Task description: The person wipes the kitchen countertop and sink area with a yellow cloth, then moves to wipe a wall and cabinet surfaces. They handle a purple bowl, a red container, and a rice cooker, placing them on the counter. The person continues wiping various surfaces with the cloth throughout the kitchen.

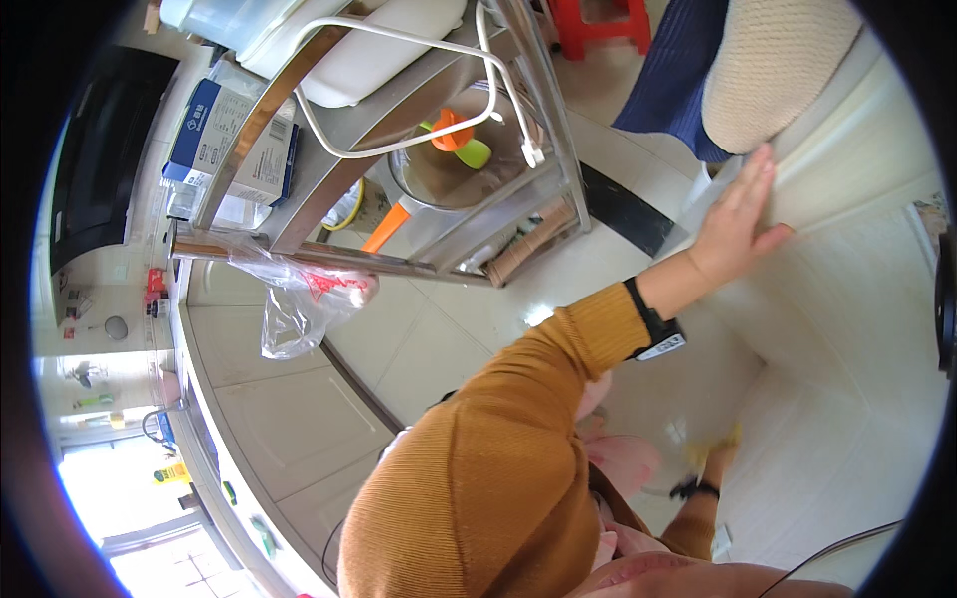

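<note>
My left hand (736,213) rests flat against the edge of a pale, glossy panel (845,161), fingers extended and holding nothing. Just above its fingertips hang a cream textured fabric (777,71) and a navy ribbed fabric (673,75). Lower down, my right hand (721,456) holds a yellow cloth (703,448) close to the pale tiled wall (830,404). This hand is small and blurred, so its fingers do not show clearly. Both wrists wear black bands, and the sleeves are mustard knit.
A metal rack (448,265) carries a pan (456,172) with an orange handle, a blue-and-white box (239,142) and a looped white cable (411,30). A clear plastic bag (299,306) hangs off it. Behind are a red stool (605,30) and a counter with cabinets (291,426).
</note>
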`<state>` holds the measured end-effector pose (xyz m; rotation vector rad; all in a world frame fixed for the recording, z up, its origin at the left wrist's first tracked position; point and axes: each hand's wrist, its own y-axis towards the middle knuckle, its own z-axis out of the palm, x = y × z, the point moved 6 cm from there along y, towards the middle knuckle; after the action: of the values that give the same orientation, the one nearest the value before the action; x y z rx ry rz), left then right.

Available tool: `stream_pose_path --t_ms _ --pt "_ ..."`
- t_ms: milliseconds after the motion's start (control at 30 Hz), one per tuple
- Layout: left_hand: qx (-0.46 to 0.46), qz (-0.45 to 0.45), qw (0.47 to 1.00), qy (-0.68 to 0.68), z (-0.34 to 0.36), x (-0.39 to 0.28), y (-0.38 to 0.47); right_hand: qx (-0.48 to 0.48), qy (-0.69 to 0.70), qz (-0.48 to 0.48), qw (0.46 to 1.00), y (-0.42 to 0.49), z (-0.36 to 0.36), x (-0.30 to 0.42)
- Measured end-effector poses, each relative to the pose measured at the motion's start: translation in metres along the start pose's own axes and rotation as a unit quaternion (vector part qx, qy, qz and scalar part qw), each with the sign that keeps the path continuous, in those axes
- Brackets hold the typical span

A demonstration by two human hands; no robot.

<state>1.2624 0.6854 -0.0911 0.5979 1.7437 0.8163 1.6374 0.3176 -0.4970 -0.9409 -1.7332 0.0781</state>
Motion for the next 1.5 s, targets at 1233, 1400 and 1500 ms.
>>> stream_pose_path --t_ms 1233,1400,1500 --pt "0.522 -0.435 0.725 0.109 -0.332 -0.211 -0.137 0.276 0.098 -0.111 0.95 -0.391 0.035 0.566" --pt "0.422 -0.421 0.801 -0.06 -0.375 -0.242 -0.085 0.352 0.044 -0.108 0.929 -0.456 0.076 0.602" --pt "0.361 -0.438 0.798 -0.201 -0.383 -0.263 -0.057 0.383 -0.028 -0.103 0.918 -0.501 0.123 0.609"
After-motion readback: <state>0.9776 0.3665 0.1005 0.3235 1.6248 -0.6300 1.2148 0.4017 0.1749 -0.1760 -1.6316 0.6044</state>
